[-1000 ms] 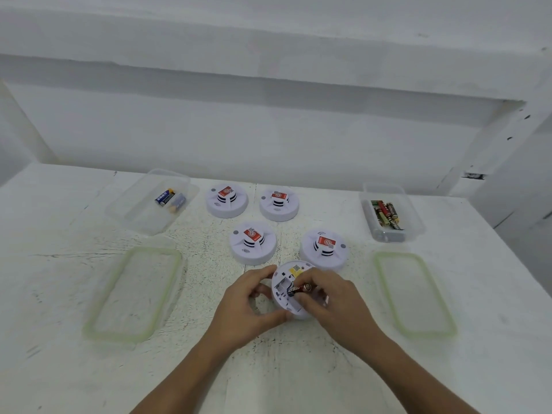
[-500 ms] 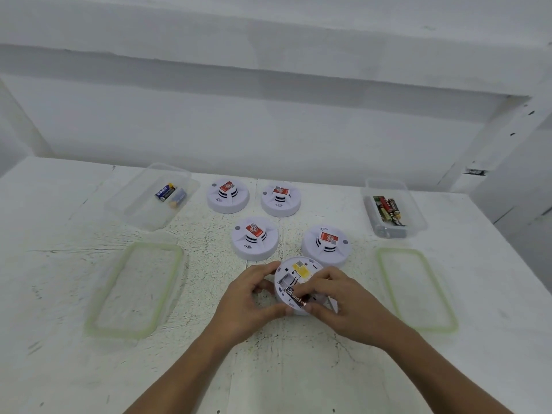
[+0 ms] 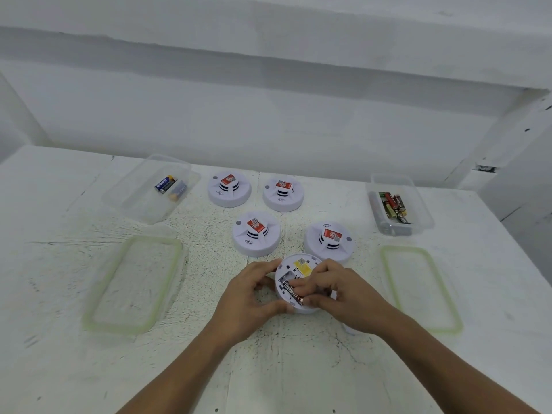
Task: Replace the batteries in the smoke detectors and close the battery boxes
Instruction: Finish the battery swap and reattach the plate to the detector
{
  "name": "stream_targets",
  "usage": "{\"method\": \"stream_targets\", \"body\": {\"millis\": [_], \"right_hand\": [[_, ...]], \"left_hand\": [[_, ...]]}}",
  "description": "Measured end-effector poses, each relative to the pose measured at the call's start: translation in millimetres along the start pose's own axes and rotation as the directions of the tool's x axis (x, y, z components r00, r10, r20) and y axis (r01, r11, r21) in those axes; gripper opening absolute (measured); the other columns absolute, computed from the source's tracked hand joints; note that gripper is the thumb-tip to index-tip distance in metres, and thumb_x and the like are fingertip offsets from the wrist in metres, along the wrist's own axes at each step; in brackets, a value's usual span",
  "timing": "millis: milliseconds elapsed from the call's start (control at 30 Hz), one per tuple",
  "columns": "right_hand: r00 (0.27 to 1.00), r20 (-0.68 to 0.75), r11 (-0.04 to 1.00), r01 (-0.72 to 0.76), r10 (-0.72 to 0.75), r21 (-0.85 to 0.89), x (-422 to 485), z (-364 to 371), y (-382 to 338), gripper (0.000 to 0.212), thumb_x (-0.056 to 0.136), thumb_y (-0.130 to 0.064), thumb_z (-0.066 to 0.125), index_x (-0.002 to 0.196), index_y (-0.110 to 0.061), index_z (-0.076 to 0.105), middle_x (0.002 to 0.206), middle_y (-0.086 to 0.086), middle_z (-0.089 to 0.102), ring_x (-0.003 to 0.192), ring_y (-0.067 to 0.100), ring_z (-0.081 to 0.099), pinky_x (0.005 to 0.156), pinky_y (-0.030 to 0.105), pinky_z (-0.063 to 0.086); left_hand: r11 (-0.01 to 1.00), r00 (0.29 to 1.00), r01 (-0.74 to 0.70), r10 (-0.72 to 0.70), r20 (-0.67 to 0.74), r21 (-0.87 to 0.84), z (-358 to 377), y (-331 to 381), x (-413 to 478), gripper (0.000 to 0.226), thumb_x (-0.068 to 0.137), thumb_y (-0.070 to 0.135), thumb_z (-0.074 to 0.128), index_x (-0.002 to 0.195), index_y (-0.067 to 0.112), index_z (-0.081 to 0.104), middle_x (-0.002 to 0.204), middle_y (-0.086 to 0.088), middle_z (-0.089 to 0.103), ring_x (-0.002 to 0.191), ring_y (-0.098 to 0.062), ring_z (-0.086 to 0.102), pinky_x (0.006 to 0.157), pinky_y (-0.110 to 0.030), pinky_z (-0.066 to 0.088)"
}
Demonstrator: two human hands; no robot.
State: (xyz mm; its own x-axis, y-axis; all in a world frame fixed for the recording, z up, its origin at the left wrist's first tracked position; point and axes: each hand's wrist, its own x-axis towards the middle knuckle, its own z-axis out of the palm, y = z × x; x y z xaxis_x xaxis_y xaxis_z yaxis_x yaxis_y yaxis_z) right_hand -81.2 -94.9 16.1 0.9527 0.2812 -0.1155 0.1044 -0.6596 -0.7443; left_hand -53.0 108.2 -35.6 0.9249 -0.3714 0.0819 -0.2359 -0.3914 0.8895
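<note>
The right hand (image 3: 343,297) pinches a black battery (image 3: 294,293) with curled fingers, lying in the open bay of the upturned smoke detector (image 3: 287,268). The left hand (image 3: 248,300) grips that detector's left rim. Just behind it stand four more detectors (image 3: 256,233), face up. Far left of it, a clear box (image 3: 125,201) holds two batteries (image 3: 170,185). Far right, another box (image 3: 424,216) holds several (image 3: 394,206). Green-rimmed lids (image 3: 134,283) lie on either side. Bare table (image 3: 298,369) stretches in front, and its edge runs beyond the right lid (image 3: 419,288).
</note>
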Motion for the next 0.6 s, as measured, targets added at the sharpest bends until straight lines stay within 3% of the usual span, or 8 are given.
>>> {"method": "stream_targets", "body": {"millis": [100, 300, 433, 600], "right_hand": [[1.0, 0.002, 1.0, 0.007, -0.007, 0.028, 0.8, 0.5, -0.5, 0.019, 0.082, -0.012, 0.072, 0.1, -0.018, 0.075, 0.097, -0.008, 0.055, 0.089, -0.021, 0.055, 0.078, 0.001, 0.04], [1.0, -0.014, 1.0, -0.002, 0.002, 0.031, 1.7, 1.4, 4.0, 0.023, 0.081, -0.014, 0.073, 0.098, -0.029, 0.074, 0.098, -0.008, 0.056, 0.098, -0.007, 0.058, 0.083, 0.004, 0.041], [1.0, 0.014, 1.0, -0.007, 0.006, 0.017, 4.3, 2.1, 4.3, 0.022, 0.081, -0.014, 0.073, 0.1, -0.026, 0.074, 0.099, -0.003, 0.054, 0.099, -0.01, 0.059, 0.086, 0.004, 0.042], [1.0, 0.017, 1.0, -0.008, 0.008, -0.006, 3.7, 2.2, 5.7, 0.025, 0.082, -0.019, 0.073, 0.103, -0.032, 0.073, 0.1, -0.005, 0.053, 0.101, -0.001, 0.059, 0.092, 0.01, 0.044]], "left_hand": [[1.0, 1.0, -0.007, 0.007, -0.005, 0.006, -0.2, -0.7, 0.8, 0.072, 0.061, 0.033, 0.088, 0.117, 0.052, 0.048, 0.112, 0.021, 0.058, 0.095, 0.003, 0.06, 0.082, -0.006, 0.044], [1.0, 1.0, -0.016, 0.016, -0.007, 0.0, 0.0, -1.1, 0.8, 0.072, 0.06, 0.032, 0.088, 0.116, 0.052, 0.049, 0.112, 0.021, 0.058, 0.095, 0.002, 0.061, 0.081, -0.006, 0.045], [1.0, 1.0, -0.017, 0.017, -0.01, -0.006, 0.5, -1.7, 0.6, 0.073, 0.059, 0.032, 0.088, 0.116, 0.053, 0.048, 0.112, 0.021, 0.058, 0.095, 0.002, 0.061, 0.083, -0.009, 0.046], [1.0, 1.0, -0.014, 0.014, -0.008, -0.009, 1.2, -0.6, 1.3, 0.072, 0.059, 0.033, 0.088, 0.116, 0.053, 0.049, 0.111, 0.02, 0.059, 0.095, 0.001, 0.061, 0.084, -0.012, 0.047]]}}
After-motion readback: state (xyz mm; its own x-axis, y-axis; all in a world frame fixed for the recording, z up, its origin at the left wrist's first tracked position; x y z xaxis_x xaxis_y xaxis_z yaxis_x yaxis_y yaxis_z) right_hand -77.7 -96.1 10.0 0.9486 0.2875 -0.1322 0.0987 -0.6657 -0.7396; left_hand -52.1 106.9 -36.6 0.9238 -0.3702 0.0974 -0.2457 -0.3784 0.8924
